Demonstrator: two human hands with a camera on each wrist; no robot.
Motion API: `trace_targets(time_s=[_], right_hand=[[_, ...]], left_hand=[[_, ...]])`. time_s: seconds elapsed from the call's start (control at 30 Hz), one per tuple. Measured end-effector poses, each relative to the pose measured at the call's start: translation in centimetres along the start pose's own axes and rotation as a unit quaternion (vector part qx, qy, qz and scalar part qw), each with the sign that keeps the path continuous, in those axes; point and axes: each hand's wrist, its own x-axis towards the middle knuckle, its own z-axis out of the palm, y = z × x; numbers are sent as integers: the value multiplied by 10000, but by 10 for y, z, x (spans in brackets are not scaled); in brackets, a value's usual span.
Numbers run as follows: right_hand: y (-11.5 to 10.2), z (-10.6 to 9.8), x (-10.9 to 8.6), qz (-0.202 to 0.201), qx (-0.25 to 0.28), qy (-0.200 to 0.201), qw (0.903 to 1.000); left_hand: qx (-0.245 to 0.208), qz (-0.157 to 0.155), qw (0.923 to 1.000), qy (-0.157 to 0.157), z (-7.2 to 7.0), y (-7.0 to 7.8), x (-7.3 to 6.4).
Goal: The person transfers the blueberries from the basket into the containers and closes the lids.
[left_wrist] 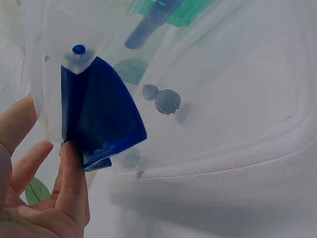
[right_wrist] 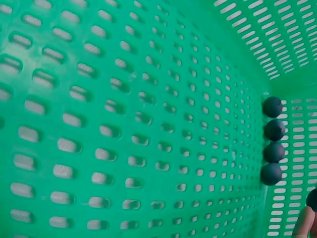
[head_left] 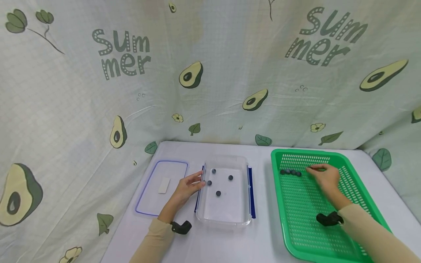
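Note:
My left hand (head_left: 188, 188) touches the left side of a clear plastic container (head_left: 227, 219), its fingertips by the blue side latch (left_wrist: 101, 116). Those fingers are lightly bent, not wrapped round the wall. Several loose blueberries (head_left: 218, 193) lie apart on the container's floor. Over at the right, my right hand (head_left: 325, 179) reaches into a green basket (head_left: 285, 223) near its far wall. It pinches a blueberry (right_wrist: 312, 199), partly cut off by the frame edge. Beside it, several blueberries (right_wrist: 272, 130) form a row along the far wall.
A clear lid (head_left: 151, 190) with a blue rim lies left of the container, a white rectangle (head_left: 164, 185) on it. The container's right latch (head_left: 251, 193) hangs outward. Behind the white table (head_left: 263, 241) hangs a printed curtain (head_left: 223, 73).

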Motion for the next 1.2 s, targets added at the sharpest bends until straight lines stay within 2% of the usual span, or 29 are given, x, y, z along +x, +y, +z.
trace_targets(time_s=[0.33, 0.57, 0.73, 1.2], right_hand=[[-12, -4, -4, -121, 395, -91, 9991], [-29, -9, -13, -261, 660, -132, 9974], [-41, -9, -18, -470, 1101, -362, 9921], [-64, -5, -34, -1073, 1553, -947, 9774]], left_hand=[[45, -18, 10000, 33, 2, -2, 0], [-34, 6, 10000, -35, 0, 0, 0], [6, 19, 10000, -4, 0, 0, -1], [44, 8, 10000, -1, 0, 1, -1]])
